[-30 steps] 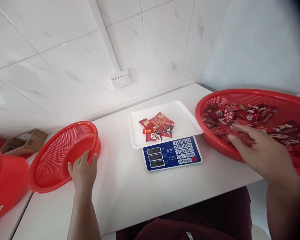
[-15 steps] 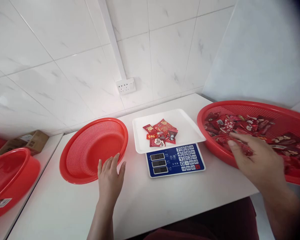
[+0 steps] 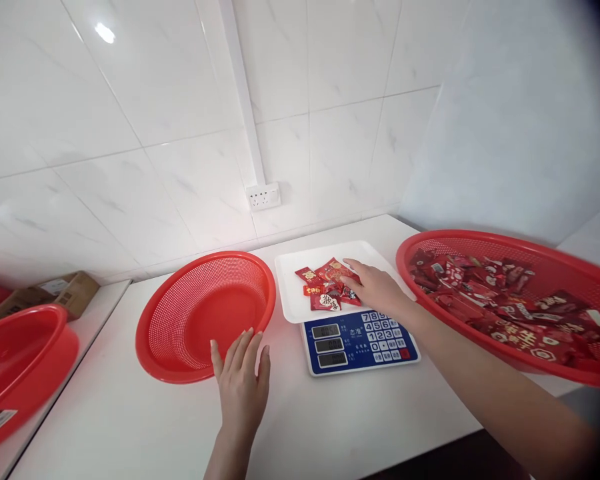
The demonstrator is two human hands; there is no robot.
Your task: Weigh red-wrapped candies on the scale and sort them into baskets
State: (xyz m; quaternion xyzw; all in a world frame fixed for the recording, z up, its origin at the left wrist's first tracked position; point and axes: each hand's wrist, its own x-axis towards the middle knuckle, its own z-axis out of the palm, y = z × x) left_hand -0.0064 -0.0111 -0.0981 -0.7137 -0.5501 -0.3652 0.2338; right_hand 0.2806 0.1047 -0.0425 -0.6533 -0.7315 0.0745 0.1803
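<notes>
On the white tray (image 3: 293,293) of a digital scale (image 3: 350,347) lies a small heap of red wrapped packets (image 3: 325,302), several of them. My right hand (image 3: 375,287) reaches over the right side of this heap, thumb and forefinger apart, with packets below and between the fingertips. Whether it touches them is hard to see. My left hand (image 3: 243,380) is open, fingers spread, at the near right rim of a red basket (image 3: 153,360) with no packets visible inside. It holds nothing.
At the right stands a large red basket (image 3: 520,243) full of red packets (image 3: 480,287). Another red basket (image 3: 25,373) and a cardboard box (image 3: 75,293) are on the far left. Behind the white table (image 3: 130,427) is a tiled wall with a socket (image 3: 263,196).
My right hand has moved left from above the packet-filled basket to the heap on the scale tray. My left hand stays open by the other basket. The camera view has shifted slightly.
</notes>
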